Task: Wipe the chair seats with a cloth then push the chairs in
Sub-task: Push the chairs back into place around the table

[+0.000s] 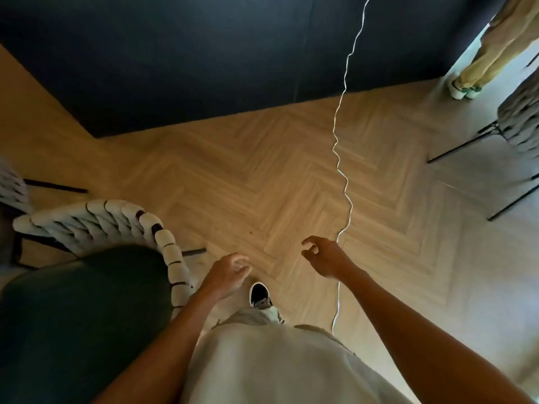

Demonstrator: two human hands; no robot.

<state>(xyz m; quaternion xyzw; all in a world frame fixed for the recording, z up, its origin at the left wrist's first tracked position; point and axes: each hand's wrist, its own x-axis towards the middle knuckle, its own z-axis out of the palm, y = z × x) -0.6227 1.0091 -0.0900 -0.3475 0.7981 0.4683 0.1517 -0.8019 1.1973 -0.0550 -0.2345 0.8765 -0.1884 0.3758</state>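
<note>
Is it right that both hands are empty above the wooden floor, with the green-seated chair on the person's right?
Not quite. The head view shows the chair with the green seat on the person's left, not the right. The rest holds: the left hand and right hand are both empty above the wooden floor.

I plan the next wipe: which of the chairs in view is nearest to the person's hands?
The chair with the dark green seat beside the left hand. The other chairs, at the left edge and far right, stand farther away.

My arms are bare; I wear a pale shirt (280, 365), light trousers (250, 316) and a black-and-white shoe (259, 294).
</note>
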